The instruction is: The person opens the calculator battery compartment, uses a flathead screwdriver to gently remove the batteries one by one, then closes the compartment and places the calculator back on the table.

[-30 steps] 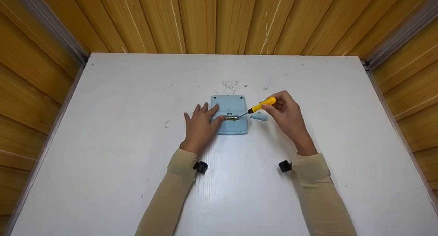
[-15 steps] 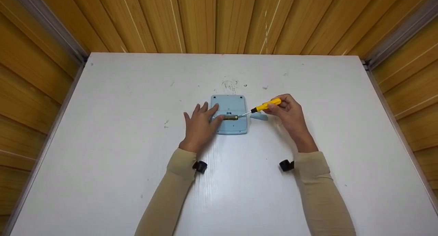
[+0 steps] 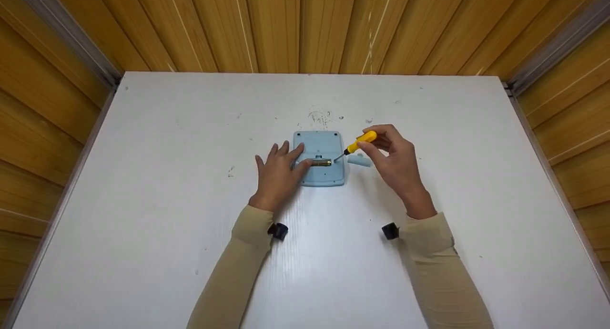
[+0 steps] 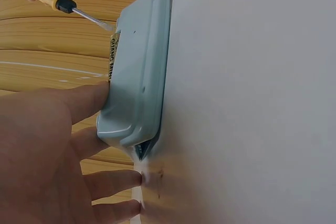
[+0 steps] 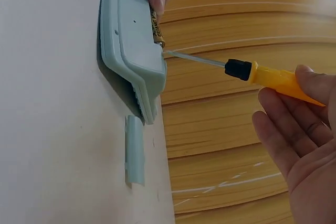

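A light-blue calculator point(image 3: 318, 145) lies face down with its battery bay uncovered. One AA-size battery point(image 3: 322, 162) with a gold and black wrap sits in the bay. My left hand point(image 3: 278, 177) spreads over the calculator's left side, its thumb at the battery's left end. In the left wrist view two of its fingertips point(image 4: 137, 178) reach the table. My right hand point(image 3: 401, 163) pinches the yellow handle of a screwdriver point(image 3: 364, 140) between thumb and fingers. In the right wrist view the screwdriver's metal tip is close beside the battery's end at the bay.
The light-blue battery cover point(image 3: 359, 161) lies loose on the white table point(image 3: 167, 200), just right of the calculator and under the right hand's side. Wood-patterned panels point(image 3: 314, 28) rise behind the table's far edge and at both sides.
The screwdriver handle first shifted right and lowered, then came back left and rose to a steeper angle. Its tip is now slightly right of the battery's end. The left hand stays in place.
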Tool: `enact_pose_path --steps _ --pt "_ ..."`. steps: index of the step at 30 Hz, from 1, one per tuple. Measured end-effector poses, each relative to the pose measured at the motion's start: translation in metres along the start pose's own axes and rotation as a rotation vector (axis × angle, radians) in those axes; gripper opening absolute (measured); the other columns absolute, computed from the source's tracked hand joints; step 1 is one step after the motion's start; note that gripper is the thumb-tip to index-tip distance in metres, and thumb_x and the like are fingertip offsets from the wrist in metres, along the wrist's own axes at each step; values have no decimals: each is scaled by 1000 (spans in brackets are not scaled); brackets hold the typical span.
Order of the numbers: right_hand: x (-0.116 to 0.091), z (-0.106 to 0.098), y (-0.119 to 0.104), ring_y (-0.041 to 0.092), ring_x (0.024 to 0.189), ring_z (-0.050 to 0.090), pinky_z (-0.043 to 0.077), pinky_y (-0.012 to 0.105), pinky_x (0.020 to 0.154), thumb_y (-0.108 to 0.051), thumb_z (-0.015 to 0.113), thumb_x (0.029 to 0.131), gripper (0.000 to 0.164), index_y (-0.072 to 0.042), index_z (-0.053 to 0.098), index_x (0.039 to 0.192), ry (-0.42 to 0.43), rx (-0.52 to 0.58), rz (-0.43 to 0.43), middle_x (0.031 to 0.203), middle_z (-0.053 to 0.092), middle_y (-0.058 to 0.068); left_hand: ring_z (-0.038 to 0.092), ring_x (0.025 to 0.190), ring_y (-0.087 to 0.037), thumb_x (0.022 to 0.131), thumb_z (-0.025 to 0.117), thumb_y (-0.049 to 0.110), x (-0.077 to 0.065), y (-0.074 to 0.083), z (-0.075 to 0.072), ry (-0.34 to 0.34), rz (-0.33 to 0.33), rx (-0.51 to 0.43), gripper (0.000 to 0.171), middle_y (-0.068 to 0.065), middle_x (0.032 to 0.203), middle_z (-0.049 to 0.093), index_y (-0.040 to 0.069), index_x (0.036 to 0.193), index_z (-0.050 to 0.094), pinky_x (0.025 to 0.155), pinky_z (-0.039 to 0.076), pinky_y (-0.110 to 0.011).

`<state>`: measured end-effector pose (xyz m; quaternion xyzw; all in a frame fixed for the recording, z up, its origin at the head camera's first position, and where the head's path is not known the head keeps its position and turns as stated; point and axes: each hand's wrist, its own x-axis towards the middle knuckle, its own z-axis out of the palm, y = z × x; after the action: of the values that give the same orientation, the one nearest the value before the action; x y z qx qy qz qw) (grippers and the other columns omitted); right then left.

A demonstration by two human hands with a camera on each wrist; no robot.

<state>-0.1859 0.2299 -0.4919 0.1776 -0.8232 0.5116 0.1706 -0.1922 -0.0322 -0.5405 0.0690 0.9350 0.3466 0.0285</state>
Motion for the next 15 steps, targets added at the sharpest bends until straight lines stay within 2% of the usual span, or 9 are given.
enact_pose_path --steps 9,15 --pt "5 18 -15 23 102 73 57 26 95 -6 79 96 33 3 67 125 -26 -141 -203 117 73 12 26 157 -42 107 60 49 0 0 1 4 -8 13 57 -17 164 44 19 156 56 119 3 -76" --pt "6 22 -22 24 102 74 58 30 94 -7 80 96 32 2 68 124 -64 -226 -269 113 73 13 27 157 -42 107 60 49 1 2 2 8 -18 25 57 -16 164 44 20 156 56 120 3 -75"
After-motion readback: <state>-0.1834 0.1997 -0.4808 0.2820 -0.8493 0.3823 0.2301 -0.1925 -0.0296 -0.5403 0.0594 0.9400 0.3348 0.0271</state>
